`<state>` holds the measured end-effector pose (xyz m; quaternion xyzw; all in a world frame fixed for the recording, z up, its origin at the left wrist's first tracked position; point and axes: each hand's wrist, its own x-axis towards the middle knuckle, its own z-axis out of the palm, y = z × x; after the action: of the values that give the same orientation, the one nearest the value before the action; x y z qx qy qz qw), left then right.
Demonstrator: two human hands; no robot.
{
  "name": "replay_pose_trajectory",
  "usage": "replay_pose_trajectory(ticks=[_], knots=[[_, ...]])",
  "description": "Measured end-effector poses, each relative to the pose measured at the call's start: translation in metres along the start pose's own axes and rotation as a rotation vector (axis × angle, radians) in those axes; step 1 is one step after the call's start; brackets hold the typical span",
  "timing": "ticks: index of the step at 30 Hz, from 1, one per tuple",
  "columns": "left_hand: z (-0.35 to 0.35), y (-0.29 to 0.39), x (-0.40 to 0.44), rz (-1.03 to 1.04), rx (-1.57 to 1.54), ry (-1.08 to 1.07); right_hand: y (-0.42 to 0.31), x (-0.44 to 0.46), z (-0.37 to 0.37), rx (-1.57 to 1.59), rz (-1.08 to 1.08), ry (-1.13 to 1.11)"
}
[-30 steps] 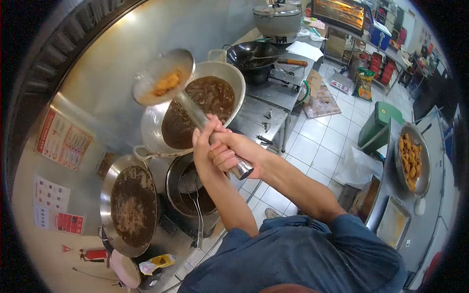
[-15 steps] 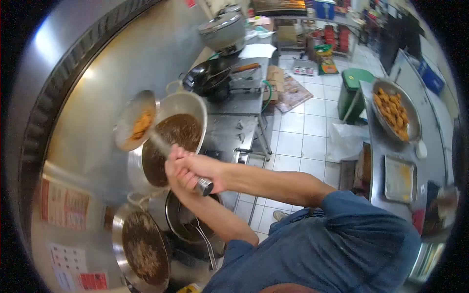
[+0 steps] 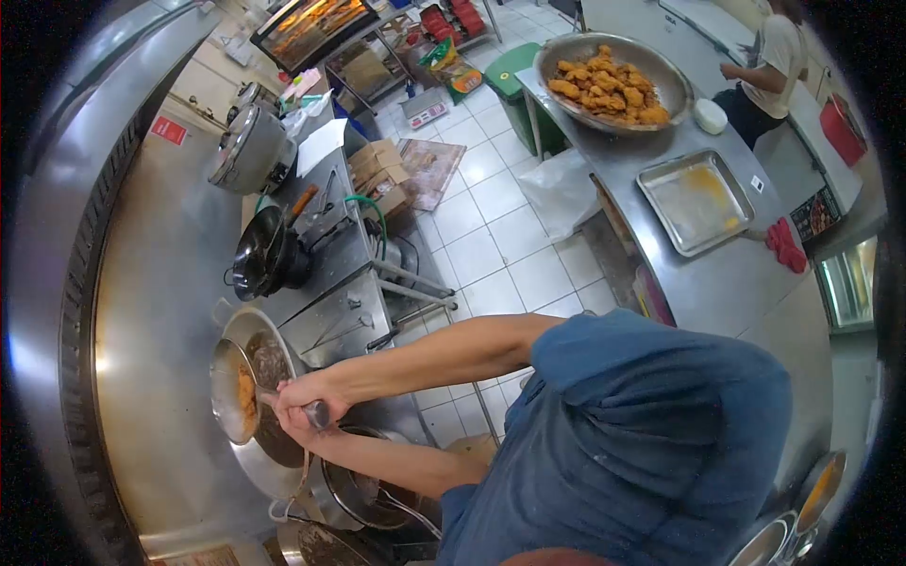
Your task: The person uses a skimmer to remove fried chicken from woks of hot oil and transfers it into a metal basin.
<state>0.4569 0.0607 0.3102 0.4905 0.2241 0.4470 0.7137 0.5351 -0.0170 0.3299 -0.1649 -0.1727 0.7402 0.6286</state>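
Note:
A large long-handled strainer [image 3: 226, 382] is tilted over the wok, with golden fried pieces [image 3: 247, 404] in its bowl. My right hand [image 3: 316, 389] is wrapped around its handle near the end. Close against it, my left hand [image 3: 294, 426] grips the same handle. Beneath lies a wide metal wok [image 3: 267, 474] of dark oil, partly hidden by the strainer and hands. Below my left forearm sits a pot [image 3: 344, 489] with a metal utensil in it.
A large bowl [image 3: 559, 58] of fried chicken and a metal tray [image 3: 694, 247] rest on the right-hand steel table [image 3: 703, 292]. A black wok [image 3: 255, 250] stands beyond the stove. A green bin [image 3: 514, 80] is past the tiled floor. Another person [image 3: 774, 66] stands at far right.
My view has swung to the right, bringing the bowl of chicken and another person into fuller sight. Both hands keep hold of the strainer, which still hangs over the oil wok.

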Motion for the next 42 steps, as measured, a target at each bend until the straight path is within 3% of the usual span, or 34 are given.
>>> replay_pose_trajectory(ticks=[1,3,5,6,7,9,10,13,14,16,20,25,28,32,33,36,42], knots=[[0.019,-0.009,-0.012,-0.039,-0.028,-0.051,-0.009,-0.01,-0.013,0.183,0.006,-0.097],[0.053,-0.025,-0.041,-0.156,-0.163,-0.23,-0.025,-0.071,-0.021,-0.071,-0.038,0.021],[0.085,-0.045,-0.074,-0.307,-0.329,-0.445,-0.053,-0.128,-0.068,0.063,0.041,-0.293],[0.093,-0.069,-0.089,-0.336,-0.33,-0.391,-0.063,-0.167,-0.083,0.138,0.014,-0.265],[0.12,-0.082,-0.119,-0.377,-0.258,-0.353,-0.07,-0.212,-0.097,0.213,-0.013,-0.233],[0.098,-0.149,-0.147,-0.556,-0.004,-0.51,-0.082,-0.315,-0.106,0.088,-0.142,-0.072],[0.098,-0.178,-0.168,-0.657,0.167,-0.472,-0.08,-0.361,-0.118,0.113,-0.181,-0.066],[0.076,-0.264,-0.227,-0.935,0.702,-0.328,-0.065,-0.498,-0.12,0.017,-0.296,0.266],[0.073,-0.279,-0.241,-0.897,0.914,-0.44,-0.056,-0.533,-0.114,0.139,-0.394,0.352],[0.07,-0.296,-0.272,-0.795,1.325,-0.673,-0.041,-0.586,-0.109,0.092,-0.516,0.596],[0.07,-0.325,-0.291,-0.8,1.294,-0.773,-0.044,-0.637,-0.119,-0.112,-0.583,1.24],[0.095,-0.336,-0.285,-0.726,1.247,-0.741,-0.047,-0.674,-0.185,-0.549,-0.57,1.669],[0.093,-0.34,-0.282,-0.668,1.229,-0.703,-0.036,-0.698,-0.21,-0.883,-0.409,1.915],[0.092,-0.329,-0.282,-0.665,1.242,-0.644,-0.028,-0.704,-0.216,-0.728,-0.516,1.905],[0.084,-0.331,-0.284,-0.678,1.237,-0.614,-0.028,-0.699,-0.211,-0.53,-0.648,1.847],[0.052,-0.335,-0.292,-0.696,1.266,-0.559,-0.032,-0.712,-0.215,-0.3,-0.707,1.73],[-0.02,-0.342,-0.326,-0.842,1.23,-0.395,-0.017,-0.743,-0.227,0.245,-1.094,1.156]])
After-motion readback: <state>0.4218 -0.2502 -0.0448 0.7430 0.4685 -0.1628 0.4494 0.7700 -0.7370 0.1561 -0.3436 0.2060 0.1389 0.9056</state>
